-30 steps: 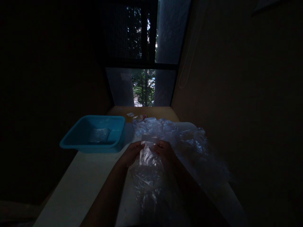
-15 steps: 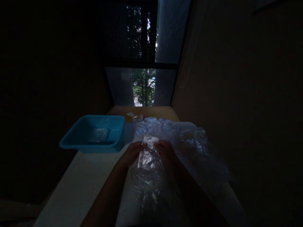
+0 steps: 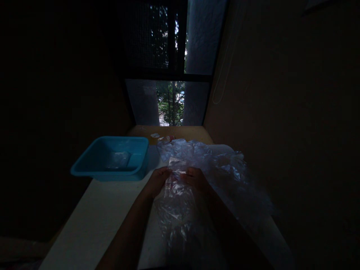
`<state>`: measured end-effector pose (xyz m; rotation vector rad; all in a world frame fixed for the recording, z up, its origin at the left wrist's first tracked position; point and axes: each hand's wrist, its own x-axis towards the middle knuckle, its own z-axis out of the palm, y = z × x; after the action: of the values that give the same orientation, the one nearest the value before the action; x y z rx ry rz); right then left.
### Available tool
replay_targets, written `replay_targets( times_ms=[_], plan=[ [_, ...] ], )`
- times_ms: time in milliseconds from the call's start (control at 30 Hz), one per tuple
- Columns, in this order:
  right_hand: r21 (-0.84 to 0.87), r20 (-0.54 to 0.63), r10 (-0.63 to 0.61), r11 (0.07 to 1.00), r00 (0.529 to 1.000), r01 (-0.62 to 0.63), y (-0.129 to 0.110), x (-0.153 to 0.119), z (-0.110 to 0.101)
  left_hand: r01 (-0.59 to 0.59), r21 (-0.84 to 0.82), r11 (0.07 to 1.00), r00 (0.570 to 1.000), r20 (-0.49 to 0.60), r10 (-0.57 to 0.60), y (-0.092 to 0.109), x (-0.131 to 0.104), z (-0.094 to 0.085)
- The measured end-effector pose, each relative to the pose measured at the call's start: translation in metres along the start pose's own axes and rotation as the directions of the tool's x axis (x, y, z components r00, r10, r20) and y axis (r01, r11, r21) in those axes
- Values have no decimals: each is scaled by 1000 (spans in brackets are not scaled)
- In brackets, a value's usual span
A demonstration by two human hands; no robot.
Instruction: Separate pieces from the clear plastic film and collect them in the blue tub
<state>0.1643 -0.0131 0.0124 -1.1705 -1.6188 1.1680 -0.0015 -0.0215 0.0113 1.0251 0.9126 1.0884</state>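
Observation:
A clear plastic bag (image 3: 174, 189), shiny and folded into a narrow strip at its far end, lies between my hands. My left hand (image 3: 158, 181) pinches its left edge, thumb on top. On the opposite edge my right hand (image 3: 197, 180) is closed, its thumb reaching in over the plastic. Nearer to me, more crumpled clear plastic (image 3: 176, 217) spreads on the table between my forearms; I cannot tell whether it belongs to the same bag. Darkness hides the fingers under the bag.
A blue basin (image 3: 137, 173) with a clear plastic packet (image 3: 118, 160) inside stands at the left of the white table (image 3: 81, 217). Heaped clear plastic bags (image 3: 230, 165) cover the back and right. Small scraps (image 3: 154, 135) lie on the ledge below the window (image 3: 168, 103).
My right thumb has slid a little left and down across the bag. The bag's far end has tilted slightly left. My left hand has hardly moved.

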Motion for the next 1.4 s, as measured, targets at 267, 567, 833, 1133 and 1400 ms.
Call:
replay_targets(
  times_ms=[267,567,833,1133,1400],
  plan=[
    [89,-24,38,995,999,-36,4,3,1,15,14,1000,1000,9,-15,2,-1,1],
    [72,28,-7,997,1000,5,0,-1,-1,21,-4,1000,1000,-15,-21,0,0,1],
    [60,72,38,997,997,-43,-7,-3,-1,2,46,999,999,-52,0,1,0,0],
    [11,-14,-17,1000,1000,17,2,1,1,13,75,997,999,-32,-11,5,-3,3],
    [-30,-64,-34,999,997,32,2,2,3,-15,144,989,1000,-22,18,7,-2,4]
  ],
)
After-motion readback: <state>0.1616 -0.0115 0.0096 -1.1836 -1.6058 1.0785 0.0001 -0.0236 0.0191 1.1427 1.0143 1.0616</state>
